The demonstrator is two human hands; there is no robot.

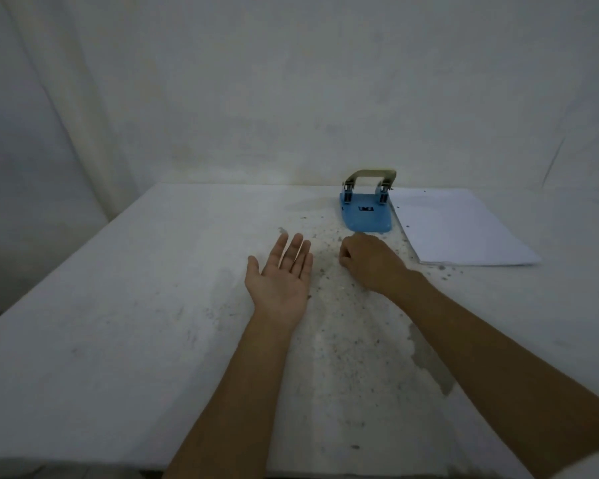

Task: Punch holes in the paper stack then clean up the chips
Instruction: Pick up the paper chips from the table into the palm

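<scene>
1. The left hand [280,275] lies palm-up on the white table [118,305], fingers spread flat and holding nothing.
2. The right hand [369,261] rests knuckles-up just beside it, fingers curled under into a loose fist; whether anything is pinched inside cannot be told.
3. Paper chips [339,326] lie scattered as grey specks in a band running from between the two hands down toward the near table edge, with more around the right wrist and along the near edge of the paper.
4. The blue hole punch [366,214] stands just beyond the right hand, its metal handle raised, close to the table's far edge where the cloth backdrop [222,98] begins.
5. The paper stack [460,228] lies flat to the right of the punch, its left edge almost touching the punch base; two small holes show along that edge.
6. Open room: the whole left half of the table is bare, from the left hand out to the slanting left edge.
7. To the right, the stack leaves only a narrow strip before the picture's border.
</scene>
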